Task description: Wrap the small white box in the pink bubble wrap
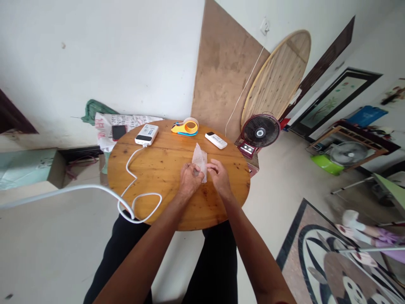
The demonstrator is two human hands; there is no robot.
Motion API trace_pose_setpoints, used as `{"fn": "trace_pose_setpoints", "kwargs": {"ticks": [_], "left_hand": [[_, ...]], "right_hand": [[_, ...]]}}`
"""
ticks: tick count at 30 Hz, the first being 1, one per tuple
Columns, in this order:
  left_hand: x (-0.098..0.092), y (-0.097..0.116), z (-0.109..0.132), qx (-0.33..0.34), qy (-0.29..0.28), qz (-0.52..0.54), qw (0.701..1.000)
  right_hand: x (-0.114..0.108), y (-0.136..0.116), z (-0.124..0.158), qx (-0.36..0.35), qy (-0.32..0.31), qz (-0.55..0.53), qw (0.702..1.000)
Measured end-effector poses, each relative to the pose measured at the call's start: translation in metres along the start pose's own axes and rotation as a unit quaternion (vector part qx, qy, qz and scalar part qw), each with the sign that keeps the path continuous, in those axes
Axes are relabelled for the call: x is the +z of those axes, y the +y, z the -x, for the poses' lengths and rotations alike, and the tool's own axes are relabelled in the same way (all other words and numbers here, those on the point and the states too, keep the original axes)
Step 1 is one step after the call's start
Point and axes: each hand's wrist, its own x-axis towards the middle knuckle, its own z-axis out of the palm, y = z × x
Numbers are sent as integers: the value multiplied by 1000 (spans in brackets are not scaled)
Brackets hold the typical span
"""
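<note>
A thin, whitish, see-through piece of plastic film point(199, 158), crumpled and folded, is held just over the round wooden table point(171, 169). My left hand point(190, 179) is closed on its lower left part, fingers curled in a pinch. On the other side, my right hand point(220, 177) has its thumb and fingertips drawn together at the film's right edge. Whether anything lies inside the folds I cannot make out. Beyond the hands, an orange and blue tape dispenser point(186, 127) and a white remote control point(216, 140) rest on the tabletop.
A white power bank point(147, 134) with a looping white cable point(129, 169) occupies the table's left side. Past the right edge stands a dark red fan point(260, 131), with a round wooden board point(278, 76) leaning behind. Another person's legs point(363, 234) show at far right.
</note>
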Motion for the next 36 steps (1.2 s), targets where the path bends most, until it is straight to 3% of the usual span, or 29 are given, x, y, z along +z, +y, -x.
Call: {"fn": "trace_pose_setpoints", "kwargs": {"ticks": [3, 10, 17, 24, 30, 36], "left_hand": [[0, 0, 0, -9, -5, 4, 1000], [-1, 9, 6, -10, 15, -38, 999], [-17, 28, 19, 14, -50, -177, 983], [-18, 21, 2, 99, -97, -182, 973], [-13, 8, 0, 118, -101, -136, 979], [-9, 1, 2, 129, -94, -85, 983]], "right_hand": [[3, 17, 9, 22, 42, 21, 999], [11, 31, 15, 48, 0, -22, 999], [-7, 21, 19, 64, -56, -53, 995], [-15, -2, -17, 43, -52, 112, 991], [1, -24, -49, 40, -112, 322, 939], [8, -22, -63, 21, -97, 405, 909]]}}
